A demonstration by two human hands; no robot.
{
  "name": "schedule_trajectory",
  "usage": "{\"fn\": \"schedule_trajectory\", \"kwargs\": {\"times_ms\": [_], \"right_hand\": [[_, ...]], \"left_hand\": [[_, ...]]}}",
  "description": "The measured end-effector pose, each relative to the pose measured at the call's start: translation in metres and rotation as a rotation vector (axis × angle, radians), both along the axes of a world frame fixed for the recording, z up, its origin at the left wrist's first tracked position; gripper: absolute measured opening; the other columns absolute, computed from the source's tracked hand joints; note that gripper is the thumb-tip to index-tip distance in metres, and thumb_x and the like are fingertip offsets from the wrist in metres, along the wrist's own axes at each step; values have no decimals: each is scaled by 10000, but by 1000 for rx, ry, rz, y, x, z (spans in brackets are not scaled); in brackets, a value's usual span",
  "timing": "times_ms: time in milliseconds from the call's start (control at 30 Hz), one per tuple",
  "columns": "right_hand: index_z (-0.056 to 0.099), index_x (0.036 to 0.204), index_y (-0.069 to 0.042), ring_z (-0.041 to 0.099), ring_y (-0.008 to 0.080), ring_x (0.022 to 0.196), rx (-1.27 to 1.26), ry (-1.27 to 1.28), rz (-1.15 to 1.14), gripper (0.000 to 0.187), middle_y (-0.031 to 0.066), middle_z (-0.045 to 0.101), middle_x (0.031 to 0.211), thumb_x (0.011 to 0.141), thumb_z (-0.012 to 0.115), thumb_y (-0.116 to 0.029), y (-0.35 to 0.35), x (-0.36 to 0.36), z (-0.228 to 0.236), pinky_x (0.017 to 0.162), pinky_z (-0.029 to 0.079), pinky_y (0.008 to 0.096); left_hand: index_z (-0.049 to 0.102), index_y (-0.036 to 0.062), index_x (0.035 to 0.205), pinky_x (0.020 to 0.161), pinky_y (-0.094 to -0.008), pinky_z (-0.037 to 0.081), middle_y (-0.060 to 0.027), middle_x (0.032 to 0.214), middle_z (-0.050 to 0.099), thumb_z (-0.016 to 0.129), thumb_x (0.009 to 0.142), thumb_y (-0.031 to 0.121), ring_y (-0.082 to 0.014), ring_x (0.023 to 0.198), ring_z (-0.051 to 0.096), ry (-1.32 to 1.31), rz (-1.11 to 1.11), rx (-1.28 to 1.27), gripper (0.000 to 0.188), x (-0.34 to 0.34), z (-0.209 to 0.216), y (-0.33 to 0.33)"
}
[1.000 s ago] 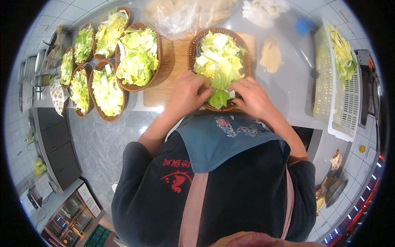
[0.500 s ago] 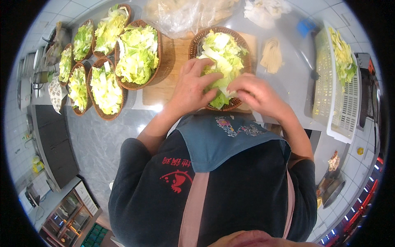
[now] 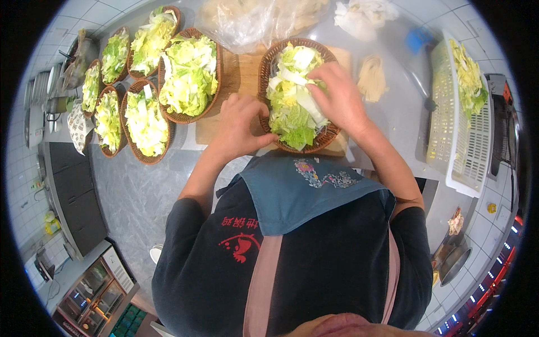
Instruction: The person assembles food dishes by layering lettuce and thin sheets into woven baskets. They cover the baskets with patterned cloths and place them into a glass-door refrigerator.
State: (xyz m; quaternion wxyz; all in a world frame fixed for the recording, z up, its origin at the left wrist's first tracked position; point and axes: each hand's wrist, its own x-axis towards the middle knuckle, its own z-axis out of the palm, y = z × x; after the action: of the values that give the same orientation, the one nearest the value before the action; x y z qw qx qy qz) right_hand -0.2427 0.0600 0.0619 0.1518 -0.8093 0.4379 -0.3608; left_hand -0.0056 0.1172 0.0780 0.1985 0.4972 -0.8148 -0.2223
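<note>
A brown wicker basket stands on a wooden cutting board in front of me, filled with torn pale-green and white cabbage leaves. My left hand is curled at the basket's left rim, with the thumb at the near edge and the fingers at the side. Over the right half of the basket, my right hand has its fingertips bent down onto a cabbage leaf with a white rib. Part of the grip is hidden behind the fingers.
Several more cabbage-filled wicker baskets stand at the left. Clear plastic bags lie behind the board. A bundle of flat noodles and a crumpled white cloth or bag lie right. A white perforated crate holds cabbage at far right.
My left hand has drawn back from the leaves to the basket's left rim. My right hand has moved farther away and up, onto leaves at the basket's right side.
</note>
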Motion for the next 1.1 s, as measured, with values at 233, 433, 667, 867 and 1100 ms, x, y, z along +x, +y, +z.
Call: {"fn": "schedule_trajectory", "kwargs": {"times_ms": [233, 433, 667, 867, 1100], "right_hand": [[582, 888, -73, 544, 263, 850, 455, -58, -1, 205, 84, 578, 846, 739, 693, -160, 32, -42, 18, 744, 432, 358], [565, 895, -89, 550, 260, 828, 190, 230, 56, 268, 69, 592, 846, 687, 719, -159, 50, -32, 13, 745, 427, 375], [565, 863, -86, 544, 274, 819, 165, 176, -22, 231, 69, 577, 843, 695, 711, -146, 49, -14, 3, 725, 439, 383], [574, 828, -71, 542, 284, 798, 214, 37, 4, 177, 80, 571, 829, 720, 697, -140, 52, -23, 3, 707, 443, 377], [577, 826, -52, 545, 280, 781, 266, -60, 3, 127, 86, 571, 800, 749, 666, -100, 47, -27, -1, 685, 446, 359]], "left_hand": [[599, 117, 770, 783, -387, 375, -23, 785, 563, 732, 612, 138, -256, 844, 504, 79, -146, -41, 208, 4, -6, 8], [599, 111, 752, 696, -359, 419, -25, 755, 569, 677, 640, 75, -246, 757, 517, 99, -200, -129, 141, -10, -9, 0], [579, 102, 726, 648, -375, 426, -42, 709, 566, 661, 654, 88, -251, 728, 527, 35, -154, -197, 110, -26, -22, -4], [608, 76, 776, 673, -381, 429, -75, 744, 568, 672, 679, 121, -283, 738, 526, 144, 134, -188, 125, -10, -10, -13], [644, 65, 811, 735, -379, 443, -88, 801, 594, 672, 734, 116, -278, 788, 542, -6, 317, -260, 97, -11, -28, -44]]}}
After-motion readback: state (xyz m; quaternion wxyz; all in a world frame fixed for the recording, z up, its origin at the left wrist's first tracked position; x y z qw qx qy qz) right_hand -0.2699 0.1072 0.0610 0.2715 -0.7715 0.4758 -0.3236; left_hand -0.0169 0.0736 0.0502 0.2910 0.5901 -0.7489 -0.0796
